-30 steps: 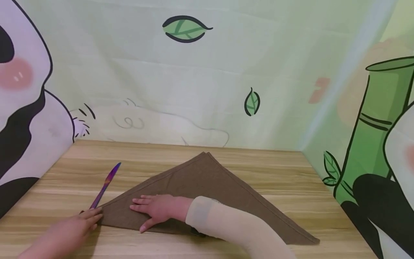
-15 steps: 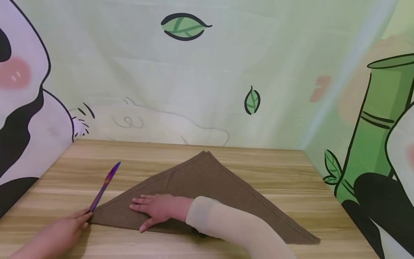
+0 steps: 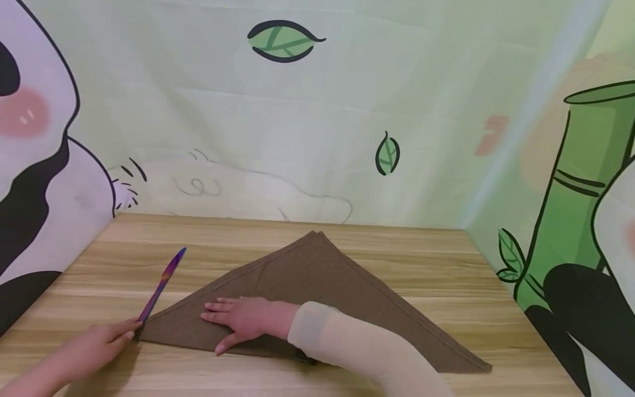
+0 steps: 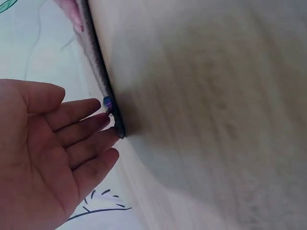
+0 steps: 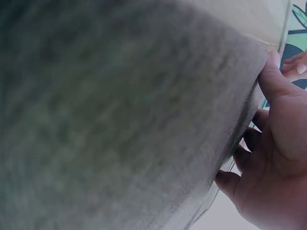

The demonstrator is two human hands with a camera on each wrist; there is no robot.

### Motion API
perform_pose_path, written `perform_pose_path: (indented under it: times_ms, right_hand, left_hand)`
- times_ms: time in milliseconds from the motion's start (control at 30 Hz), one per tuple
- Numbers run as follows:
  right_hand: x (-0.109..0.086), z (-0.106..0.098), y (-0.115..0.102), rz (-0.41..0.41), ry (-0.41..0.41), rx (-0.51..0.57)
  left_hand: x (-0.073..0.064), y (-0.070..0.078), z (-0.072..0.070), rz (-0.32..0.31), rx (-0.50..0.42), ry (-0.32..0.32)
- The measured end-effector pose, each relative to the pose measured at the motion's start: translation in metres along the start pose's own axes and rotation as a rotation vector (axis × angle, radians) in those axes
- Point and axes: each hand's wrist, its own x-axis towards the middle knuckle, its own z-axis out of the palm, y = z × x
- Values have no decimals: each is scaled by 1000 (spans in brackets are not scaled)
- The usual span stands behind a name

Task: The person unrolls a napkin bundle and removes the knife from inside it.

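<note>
A brown cloth folded into a triangle lies on the wooden table, its peak pointing away from me. My right hand rests flat on its left part, fingers spread and thumb near the front fold. At the cloth's left corner is my left hand, fingertips right at the tip. A rainbow-coloured table knife lies slanted there, blade end pointing away, its lower end meeting the left fingertips. In the left wrist view the fingers of that hand are loosely extended, just touching the corner and the knife's end.
The wooden table reaches back to a pale green backdrop printed with leaves, pandas and bamboo. A small dark object shows under the right wrist at the cloth's front edge.
My left hand has slid left from over the cloth's left corner to its tip, uncovering more of the corner and the knife's lower end. The right hand has stayed in place.
</note>
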Motion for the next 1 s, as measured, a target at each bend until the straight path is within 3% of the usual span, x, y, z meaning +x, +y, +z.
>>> perform_pose_path:
  times_ms: [200, 333, 400, 667, 867, 1000]
  right_hand:
    - [-11, -1, 14, -1, 81, 20]
    - [-30, -1, 26, 6, 128, 48]
    - [-42, 1, 33, 10, 147, 72]
    - [-97, 19, 58, 65, 201, 157]
    - [-141, 37, 69, 136, 220, 207]
    - [-171, 49, 75, 175, 237, 245]
  left_hand:
    - [19, 1, -13, -13, -5, 57]
    - [31, 0, -22, -26, -21, 145]
    - [37, -2, -27, -41, -54, 159]
    - [59, -7, -38, -181, -238, -12]
    - [70, -10, -36, -288, -331, -49]
    - [75, -14, -35, -312, -369, -66]
